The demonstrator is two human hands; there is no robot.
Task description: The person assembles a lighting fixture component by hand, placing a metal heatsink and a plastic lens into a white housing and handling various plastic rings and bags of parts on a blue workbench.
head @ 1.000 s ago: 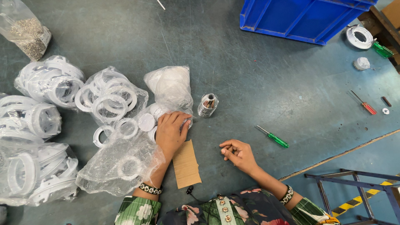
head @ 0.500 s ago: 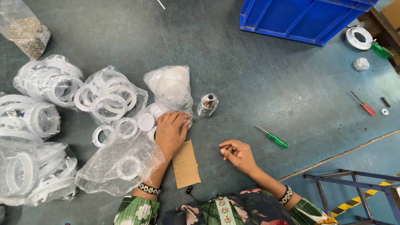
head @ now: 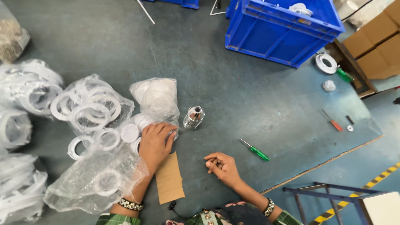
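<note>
My left hand (head: 155,143) lies palm down on a cluster of white round parts (head: 130,132) at the mouth of a clear plastic bag (head: 156,98), its fingers curled over one of them. My right hand (head: 221,166) rests on the dark floor mat to the right, fingers curled together, with nothing visible in them. A small shiny metal cylinder (head: 193,117) lies just right of my left hand. A brown cardboard piece (head: 169,179) lies between my forearms. A green-handled screwdriver (head: 256,151) lies to the right of my right hand.
Bags of white rings (head: 89,106) pile up on the left, with more along the left edge (head: 16,125). A blue crate (head: 283,33) stands at the back right. A red-handled screwdriver (head: 332,121) and cardboard boxes (head: 375,50) are at the right. A blue metal frame (head: 341,200) is at the lower right.
The view has shifted, so everything sits slightly lower and further left in the picture. Both hands stay where they were relative to the bags and the cardboard.
</note>
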